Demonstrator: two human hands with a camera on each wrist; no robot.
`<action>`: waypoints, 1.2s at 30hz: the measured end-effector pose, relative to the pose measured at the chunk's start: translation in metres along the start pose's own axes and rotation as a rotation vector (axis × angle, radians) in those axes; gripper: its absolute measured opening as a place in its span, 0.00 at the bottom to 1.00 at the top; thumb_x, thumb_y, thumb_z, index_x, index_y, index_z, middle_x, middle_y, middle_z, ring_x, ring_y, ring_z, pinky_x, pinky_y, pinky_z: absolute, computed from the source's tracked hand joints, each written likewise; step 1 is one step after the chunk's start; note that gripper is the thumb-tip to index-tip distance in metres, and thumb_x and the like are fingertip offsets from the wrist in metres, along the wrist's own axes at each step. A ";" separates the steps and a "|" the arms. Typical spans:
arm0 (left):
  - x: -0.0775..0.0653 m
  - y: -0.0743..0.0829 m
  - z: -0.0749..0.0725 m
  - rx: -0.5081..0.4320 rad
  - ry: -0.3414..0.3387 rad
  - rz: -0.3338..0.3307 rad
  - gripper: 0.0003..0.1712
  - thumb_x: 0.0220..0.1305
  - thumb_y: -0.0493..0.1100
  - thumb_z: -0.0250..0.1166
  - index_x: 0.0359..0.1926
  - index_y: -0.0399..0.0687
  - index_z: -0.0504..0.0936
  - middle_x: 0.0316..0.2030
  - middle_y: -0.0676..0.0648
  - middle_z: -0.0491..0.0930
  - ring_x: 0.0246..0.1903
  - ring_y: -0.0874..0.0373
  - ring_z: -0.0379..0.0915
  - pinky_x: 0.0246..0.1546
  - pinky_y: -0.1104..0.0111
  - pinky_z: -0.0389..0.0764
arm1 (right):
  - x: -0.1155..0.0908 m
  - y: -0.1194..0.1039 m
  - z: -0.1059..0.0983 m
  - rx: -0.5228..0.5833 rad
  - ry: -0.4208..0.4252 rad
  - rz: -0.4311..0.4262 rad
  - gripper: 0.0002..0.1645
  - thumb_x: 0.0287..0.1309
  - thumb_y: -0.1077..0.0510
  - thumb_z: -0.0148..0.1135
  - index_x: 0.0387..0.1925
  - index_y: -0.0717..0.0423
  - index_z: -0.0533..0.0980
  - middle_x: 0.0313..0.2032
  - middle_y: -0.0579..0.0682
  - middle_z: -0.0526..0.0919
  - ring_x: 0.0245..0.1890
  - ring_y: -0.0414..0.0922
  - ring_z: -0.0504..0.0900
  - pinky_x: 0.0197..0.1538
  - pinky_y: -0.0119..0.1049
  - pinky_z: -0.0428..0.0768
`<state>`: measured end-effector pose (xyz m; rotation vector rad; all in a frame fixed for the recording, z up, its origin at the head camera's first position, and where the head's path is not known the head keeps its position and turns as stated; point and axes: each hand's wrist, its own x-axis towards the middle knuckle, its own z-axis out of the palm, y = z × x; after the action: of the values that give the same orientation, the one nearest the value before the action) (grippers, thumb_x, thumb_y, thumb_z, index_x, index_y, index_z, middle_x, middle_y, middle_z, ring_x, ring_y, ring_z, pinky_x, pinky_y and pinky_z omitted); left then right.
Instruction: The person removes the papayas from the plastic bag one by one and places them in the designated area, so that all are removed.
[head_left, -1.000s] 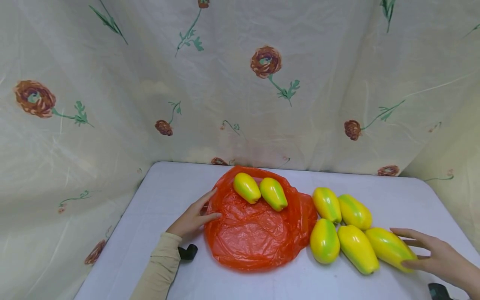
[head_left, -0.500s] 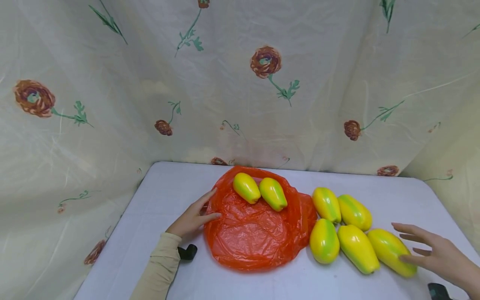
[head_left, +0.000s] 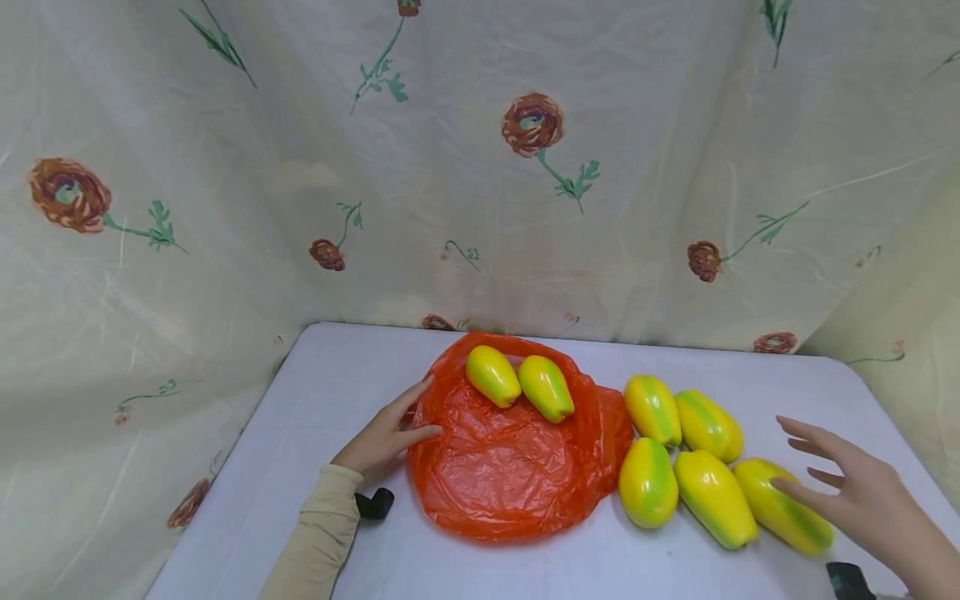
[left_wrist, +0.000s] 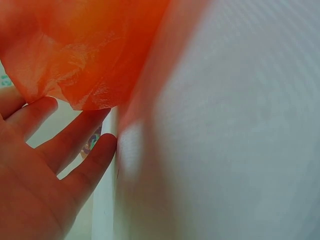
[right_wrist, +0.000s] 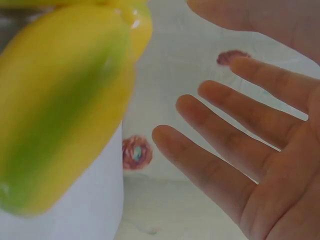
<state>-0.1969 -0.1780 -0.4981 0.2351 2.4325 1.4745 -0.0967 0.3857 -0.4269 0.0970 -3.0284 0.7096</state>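
Observation:
A red plastic bag (head_left: pixel 495 483) lies spread on the table, with two yellow-green papayas (head_left: pixel 493 377) at its far end. My left hand (head_left: pixel 384 432) is at the bag's left edge, fingers extended; in the left wrist view its fingertips (left_wrist: pixel 47 106) meet the thin red plastic. Several more papayas (head_left: pixel 648 483) are grouped to the right of the bag. My right hand (head_left: pixel 862 483) is beside the rightmost papaya (head_left: pixel 783 506), fingers spread and holding nothing. In the right wrist view a gap shows between that papaya (right_wrist: pixel 65 105) and the fingers (right_wrist: pixel 200 165).
The table (head_left: pixel 585 571) has a white cover. A curtain (head_left: pixel 450 167) printed with flowers hangs behind it and along the sides. A small black wrist-worn piece (head_left: pixel 375 504) shows by the left cuff, another (head_left: pixel 849 581) under the right wrist.
My right hand has come off the rightmost papaya and moved up and slightly left. That papaya has shifted a little toward me. The left hand and the bag have not moved.

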 end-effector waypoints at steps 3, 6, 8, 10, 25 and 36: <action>0.000 0.000 0.000 -0.002 -0.003 0.004 0.48 0.67 0.51 0.71 0.81 0.75 0.55 0.79 0.53 0.61 0.71 0.47 0.65 0.70 0.48 0.75 | -0.001 -0.010 0.003 0.011 0.039 -0.038 0.53 0.51 0.58 0.80 0.73 0.67 0.63 0.65 0.77 0.70 0.57 0.72 0.74 0.44 0.59 0.86; 0.000 0.000 0.000 -0.004 -0.005 0.007 0.48 0.67 0.52 0.71 0.80 0.75 0.55 0.79 0.53 0.60 0.72 0.47 0.64 0.71 0.48 0.75 | -0.002 -0.019 0.004 0.017 0.053 -0.059 0.53 0.51 0.59 0.81 0.74 0.66 0.63 0.66 0.76 0.70 0.57 0.72 0.75 0.44 0.59 0.86; 0.000 0.000 0.000 -0.007 -0.006 0.005 0.48 0.68 0.51 0.71 0.80 0.76 0.55 0.79 0.54 0.60 0.73 0.47 0.64 0.70 0.48 0.75 | -0.002 -0.023 0.005 0.018 0.053 -0.064 0.53 0.51 0.58 0.81 0.74 0.65 0.64 0.66 0.75 0.71 0.57 0.72 0.75 0.45 0.59 0.86; 0.000 0.000 0.000 -0.009 -0.004 0.003 0.47 0.68 0.51 0.71 0.80 0.77 0.55 0.79 0.54 0.60 0.73 0.47 0.64 0.70 0.48 0.75 | -0.001 -0.027 0.005 0.018 0.054 -0.069 0.52 0.51 0.58 0.80 0.74 0.64 0.64 0.66 0.75 0.71 0.58 0.72 0.75 0.45 0.59 0.86; 0.000 -0.001 0.001 -0.005 0.001 0.005 0.48 0.67 0.51 0.71 0.80 0.76 0.55 0.78 0.54 0.62 0.70 0.47 0.66 0.68 0.49 0.77 | 0.014 -0.070 0.006 0.064 0.060 -0.182 0.51 0.53 0.56 0.80 0.75 0.57 0.65 0.66 0.68 0.75 0.59 0.65 0.77 0.48 0.58 0.86; 0.001 -0.003 0.000 -0.006 0.001 0.014 0.48 0.67 0.52 0.71 0.80 0.77 0.55 0.78 0.54 0.62 0.70 0.47 0.66 0.68 0.50 0.78 | 0.028 -0.106 0.012 0.141 -0.023 -0.177 0.48 0.57 0.54 0.77 0.76 0.55 0.65 0.68 0.65 0.73 0.63 0.65 0.75 0.56 0.63 0.83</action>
<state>-0.1981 -0.1787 -0.5011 0.2505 2.4312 1.4881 -0.1178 0.2840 -0.3895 0.3743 -2.9388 0.9086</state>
